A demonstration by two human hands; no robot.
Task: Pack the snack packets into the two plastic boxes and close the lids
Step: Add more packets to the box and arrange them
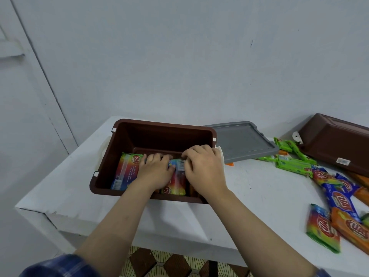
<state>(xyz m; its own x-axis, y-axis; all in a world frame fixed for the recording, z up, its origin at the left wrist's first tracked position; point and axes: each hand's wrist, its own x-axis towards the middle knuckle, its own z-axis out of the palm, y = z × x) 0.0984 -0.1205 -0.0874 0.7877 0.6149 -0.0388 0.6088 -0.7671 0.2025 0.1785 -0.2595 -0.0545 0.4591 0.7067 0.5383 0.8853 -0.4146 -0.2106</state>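
Now, both hands' fingers (159, 157) curled, touching packet (176, 176)

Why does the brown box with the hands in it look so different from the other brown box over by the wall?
The near brown box stands upright with its opening facing up, while the far brown box lies tipped over, showing its underside. The near one holds snack packets, with the left hand and right hand in it; the far one's inside is hidden. Both are brown plastic on the white table.

Both hands, left (154, 169) and right (203, 167), reach forward, fingers curled downward.
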